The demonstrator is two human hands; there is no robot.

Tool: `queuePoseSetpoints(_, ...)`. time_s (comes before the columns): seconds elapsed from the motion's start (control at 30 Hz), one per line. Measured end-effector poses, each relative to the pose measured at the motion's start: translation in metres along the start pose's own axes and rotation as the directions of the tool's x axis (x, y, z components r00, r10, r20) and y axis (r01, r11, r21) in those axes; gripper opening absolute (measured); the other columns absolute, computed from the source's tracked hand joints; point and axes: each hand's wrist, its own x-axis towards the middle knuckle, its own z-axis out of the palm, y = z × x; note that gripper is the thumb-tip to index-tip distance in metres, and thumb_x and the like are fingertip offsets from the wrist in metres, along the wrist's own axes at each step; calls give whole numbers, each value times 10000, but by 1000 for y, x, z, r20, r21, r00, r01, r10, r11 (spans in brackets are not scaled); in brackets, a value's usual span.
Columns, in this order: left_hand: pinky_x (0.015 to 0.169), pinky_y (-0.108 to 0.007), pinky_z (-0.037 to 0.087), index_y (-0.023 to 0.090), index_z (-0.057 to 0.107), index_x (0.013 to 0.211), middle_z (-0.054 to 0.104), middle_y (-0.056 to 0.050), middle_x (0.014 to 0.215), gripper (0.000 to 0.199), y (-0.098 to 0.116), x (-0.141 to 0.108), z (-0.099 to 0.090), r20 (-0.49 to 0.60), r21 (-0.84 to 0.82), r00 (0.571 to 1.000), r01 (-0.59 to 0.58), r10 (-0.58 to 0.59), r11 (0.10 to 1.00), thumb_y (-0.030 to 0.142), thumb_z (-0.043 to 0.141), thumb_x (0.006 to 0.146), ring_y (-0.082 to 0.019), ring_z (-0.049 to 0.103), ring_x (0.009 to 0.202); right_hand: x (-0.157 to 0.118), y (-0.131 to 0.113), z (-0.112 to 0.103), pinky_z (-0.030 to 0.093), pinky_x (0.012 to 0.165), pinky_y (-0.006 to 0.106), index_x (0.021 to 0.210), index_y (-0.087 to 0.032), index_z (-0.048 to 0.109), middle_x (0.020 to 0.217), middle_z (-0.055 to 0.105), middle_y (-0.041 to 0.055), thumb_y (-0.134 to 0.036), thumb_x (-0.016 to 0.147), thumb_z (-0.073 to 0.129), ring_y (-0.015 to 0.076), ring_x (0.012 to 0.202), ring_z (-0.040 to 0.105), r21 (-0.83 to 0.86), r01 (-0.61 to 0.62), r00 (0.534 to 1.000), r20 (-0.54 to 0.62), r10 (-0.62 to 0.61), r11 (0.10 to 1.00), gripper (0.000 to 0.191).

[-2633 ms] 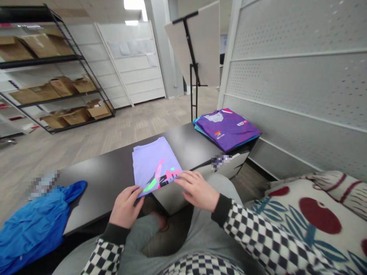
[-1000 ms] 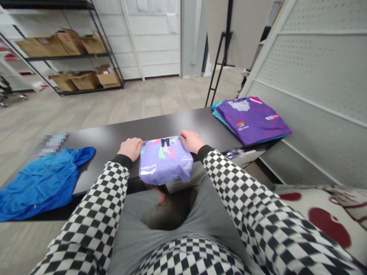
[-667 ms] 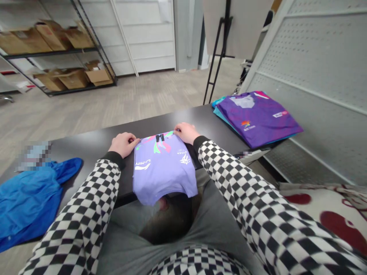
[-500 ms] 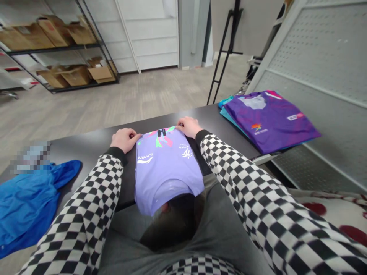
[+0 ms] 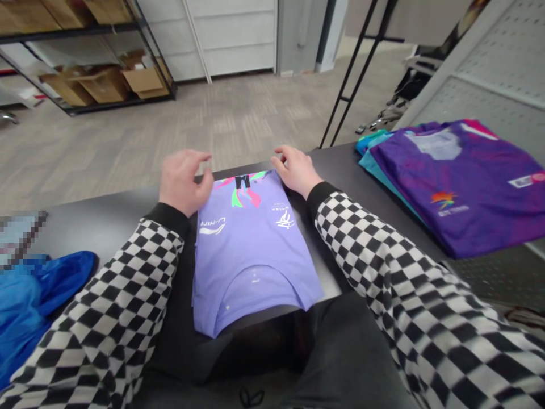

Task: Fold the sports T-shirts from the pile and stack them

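Observation:
A folded lavender T-shirt (image 5: 255, 244) lies flat on the dark table, its neckline toward me. White logos and a bright pink, green and black print show on its front. My left hand (image 5: 184, 180) is raised at the shirt's far left corner, thumb and fingers apart, holding nothing. By the far right corner is my right hand (image 5: 297, 169), its fingers parted and bent, with nothing gripped between them. Whether its fingertips touch the cloth I cannot tell.
Folded purple and teal shirts (image 5: 481, 176) are stacked on the right of the table (image 5: 114, 218). A crumpled blue garment (image 5: 29, 307) lies at the left, beside a blurred-out item. Beyond the table stand a shelf of cardboard boxes (image 5: 102, 85) and a black stand (image 5: 355, 74).
Both hands have let go of the shirt's far edge and their fingers have spread. The left hand has lifted. The shirt now lies flatter, its neckline on the table. My view has tilted down.

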Motion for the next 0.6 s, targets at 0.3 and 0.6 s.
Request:
queuePoseSetpoints(0.3, 1460, -566, 124, 219, 393, 1827, 340, -118, 1904, 881, 26, -19, 21, 581, -96, 766, -273, 276, 957, 748, 425, 1123, -342, 269, 1784, -3, -4, -4, 476, 1173, 566, 1548, -160, 643, 1292, 820, 168, -366, 1154, 480, 383, 1247, 706, 9, -2, 999, -43, 2, 1000, 473)
queuePoseSetpoints(0.6, 1430, -662, 212, 171, 487, 1770, 358, -172, 1885, 769, 17, -80, -9, 373, 202, 871, 260, -320, 944, 616, 391, 1150, -406, 314, 1761, -42, -31, -29, 544, 1106, 529, 1545, -171, 672, 1188, 849, 151, -253, 1097, 501, 362, 1165, 752, 125, 2, 983, -183, 21, 992, 487)
